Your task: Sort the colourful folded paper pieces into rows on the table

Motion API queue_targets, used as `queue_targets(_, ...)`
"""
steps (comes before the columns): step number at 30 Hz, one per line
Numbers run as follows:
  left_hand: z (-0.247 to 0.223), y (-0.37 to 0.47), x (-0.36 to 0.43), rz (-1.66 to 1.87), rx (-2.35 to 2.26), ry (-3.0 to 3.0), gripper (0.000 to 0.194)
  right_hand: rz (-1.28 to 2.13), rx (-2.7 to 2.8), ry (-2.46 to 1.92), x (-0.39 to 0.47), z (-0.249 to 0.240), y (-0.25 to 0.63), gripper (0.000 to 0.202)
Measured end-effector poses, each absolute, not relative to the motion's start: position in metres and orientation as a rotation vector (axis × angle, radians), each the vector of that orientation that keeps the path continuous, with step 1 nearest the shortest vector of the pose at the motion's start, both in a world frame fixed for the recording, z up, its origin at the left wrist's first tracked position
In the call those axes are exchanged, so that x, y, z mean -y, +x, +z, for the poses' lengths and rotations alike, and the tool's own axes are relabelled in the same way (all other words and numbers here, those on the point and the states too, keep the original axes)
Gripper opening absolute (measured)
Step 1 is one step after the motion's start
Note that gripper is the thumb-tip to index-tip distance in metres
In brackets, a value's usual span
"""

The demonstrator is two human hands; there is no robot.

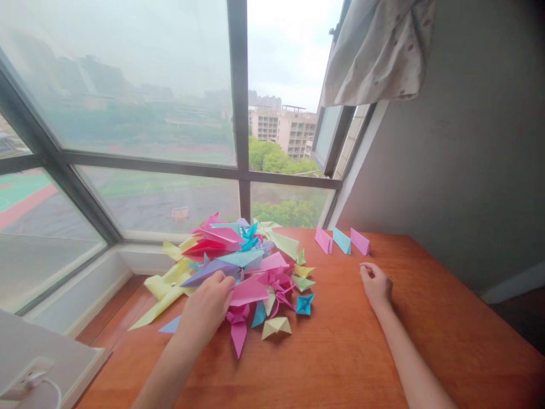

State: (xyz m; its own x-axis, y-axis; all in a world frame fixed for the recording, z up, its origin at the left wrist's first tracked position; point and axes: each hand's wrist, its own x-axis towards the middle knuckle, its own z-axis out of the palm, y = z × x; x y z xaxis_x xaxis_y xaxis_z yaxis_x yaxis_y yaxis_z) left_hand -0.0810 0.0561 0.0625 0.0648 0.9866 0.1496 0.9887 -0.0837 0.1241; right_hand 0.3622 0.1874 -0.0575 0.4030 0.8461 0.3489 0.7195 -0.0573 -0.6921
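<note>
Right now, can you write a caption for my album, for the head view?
Left hand at a colorful paper pile, three folded papers standing apart.

1. Heaped in the lower center: pointed, overlapping folded papers [249, 291] in many colors.
2. Lined up right of center, slightly apart: three paper wedges [342, 241], pink, light blue and mauve.

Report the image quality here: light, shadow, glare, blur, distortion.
Head view: daylight from the window nearly whites out the sky; the wall at right sits in shade; the tabletop shows soft shadows under the paper pieces; the left panes look hazy; fine creases and fingertips are soft; wide-angle stretching slants the window frame; the far right corners darken.
</note>
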Motion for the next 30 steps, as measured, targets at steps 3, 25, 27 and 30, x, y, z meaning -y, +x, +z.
queue_targets(3, 0.062, -0.079, -0.058, -0.341, 2.113, -2.320, 0.022, 0.181, 1.346, -1.809, -0.187, -0.057, 0.362, 0.041)
queue_targets(25, 0.096, -0.068, -0.034, -0.856, 1.793, -2.268, 0.011, -0.380, 2.045, -1.849, -0.153, -0.045, 0.317, 0.035)
queue_targets(27, 0.096, -0.060, -0.031, -0.945, 1.753, -2.302, 0.011, -0.390, 2.047, -1.783, -0.147, -0.047, 0.316, 0.033)
queue_targets(30, 0.093, -0.041, -0.024, -1.056, 1.698, -2.382, 0.010, -0.297, 2.047, -1.594, -0.137, -0.046, 0.307, 0.031)
